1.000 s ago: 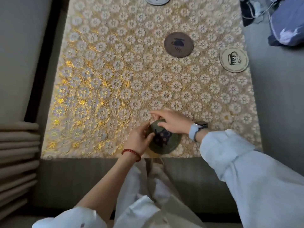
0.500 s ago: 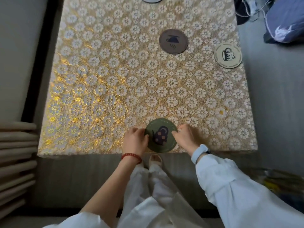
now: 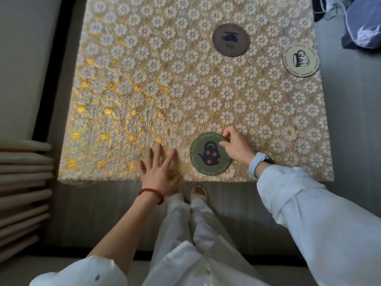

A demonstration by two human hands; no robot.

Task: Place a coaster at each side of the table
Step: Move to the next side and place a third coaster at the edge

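Note:
A green coaster with a dark teapot picture lies flat near the table's near edge. My right hand pinches its upper right rim with thumb and fingers. My left hand rests flat on the cloth just left of the coaster, fingers spread, not touching it. A brown coaster lies toward the far middle. A cream coaster with a mug picture sits at the right edge. The table wears a gold and white flower cloth.
A wall and a stack of beige slats stand to the left. Blue fabric and clutter lie on the grey floor at the upper right. My feet show below the table's near edge.
The green coaster now lies flat at the near edge. My left hand has left it and spread flat on the cloth to its left. My right hand moved to its upper right rim.

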